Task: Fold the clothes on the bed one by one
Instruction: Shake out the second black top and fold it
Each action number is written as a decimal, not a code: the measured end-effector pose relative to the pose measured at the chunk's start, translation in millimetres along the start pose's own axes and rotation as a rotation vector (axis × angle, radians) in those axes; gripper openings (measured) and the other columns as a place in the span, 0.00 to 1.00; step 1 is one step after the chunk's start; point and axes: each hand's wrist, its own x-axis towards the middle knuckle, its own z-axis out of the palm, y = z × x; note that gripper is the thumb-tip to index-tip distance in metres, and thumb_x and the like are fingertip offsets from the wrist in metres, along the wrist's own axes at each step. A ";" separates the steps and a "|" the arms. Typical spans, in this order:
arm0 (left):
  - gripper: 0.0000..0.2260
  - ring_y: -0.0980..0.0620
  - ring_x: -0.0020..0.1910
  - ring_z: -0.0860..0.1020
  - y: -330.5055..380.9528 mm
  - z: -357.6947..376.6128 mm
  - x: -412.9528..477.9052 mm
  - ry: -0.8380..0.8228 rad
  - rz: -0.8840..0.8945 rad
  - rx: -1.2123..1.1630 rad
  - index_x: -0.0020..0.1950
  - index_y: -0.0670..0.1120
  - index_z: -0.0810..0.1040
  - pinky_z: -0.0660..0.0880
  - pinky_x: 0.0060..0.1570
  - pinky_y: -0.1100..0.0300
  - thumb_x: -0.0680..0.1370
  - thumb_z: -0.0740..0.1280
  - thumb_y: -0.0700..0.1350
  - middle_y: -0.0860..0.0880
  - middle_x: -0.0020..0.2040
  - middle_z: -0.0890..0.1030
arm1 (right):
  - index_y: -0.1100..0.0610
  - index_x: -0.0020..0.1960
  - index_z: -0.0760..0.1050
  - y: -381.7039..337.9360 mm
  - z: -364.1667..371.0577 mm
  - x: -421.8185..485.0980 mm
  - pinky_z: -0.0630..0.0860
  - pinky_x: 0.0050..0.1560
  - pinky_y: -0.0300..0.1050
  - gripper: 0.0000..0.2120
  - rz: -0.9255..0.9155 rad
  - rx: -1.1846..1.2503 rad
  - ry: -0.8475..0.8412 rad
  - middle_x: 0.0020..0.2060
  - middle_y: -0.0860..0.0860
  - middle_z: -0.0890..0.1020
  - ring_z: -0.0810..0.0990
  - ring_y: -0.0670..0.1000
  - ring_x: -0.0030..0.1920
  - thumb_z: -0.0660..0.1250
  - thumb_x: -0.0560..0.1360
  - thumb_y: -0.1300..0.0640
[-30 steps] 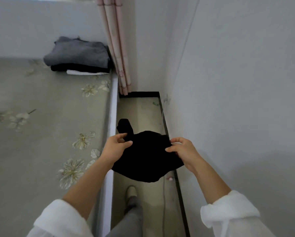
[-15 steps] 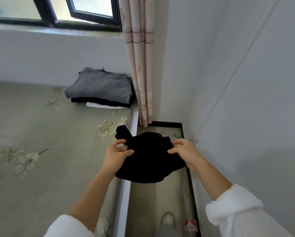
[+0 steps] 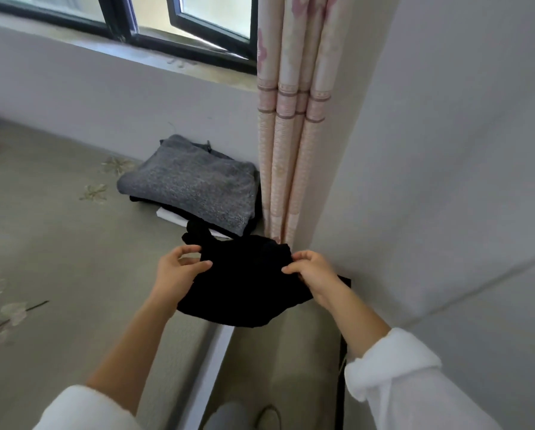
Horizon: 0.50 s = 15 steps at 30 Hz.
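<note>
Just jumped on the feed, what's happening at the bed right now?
A person holds a black garment up over the edge of the bed, left hand and right hand each pinching its top. A folded stack, grey sweater on top, lies on the bed beside the curtain. The black piece is not yet on it.
</note>
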 end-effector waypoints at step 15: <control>0.13 0.51 0.46 0.82 132.9 -56.4 261.2 0.101 0.103 0.077 0.59 0.46 0.80 0.77 0.46 0.59 0.76 0.70 0.38 0.46 0.52 0.83 | 0.56 0.45 0.75 -160.9 101.8 212.3 0.77 0.50 0.54 0.13 -0.017 0.125 -0.042 0.47 0.58 0.81 0.80 0.58 0.49 0.72 0.66 0.69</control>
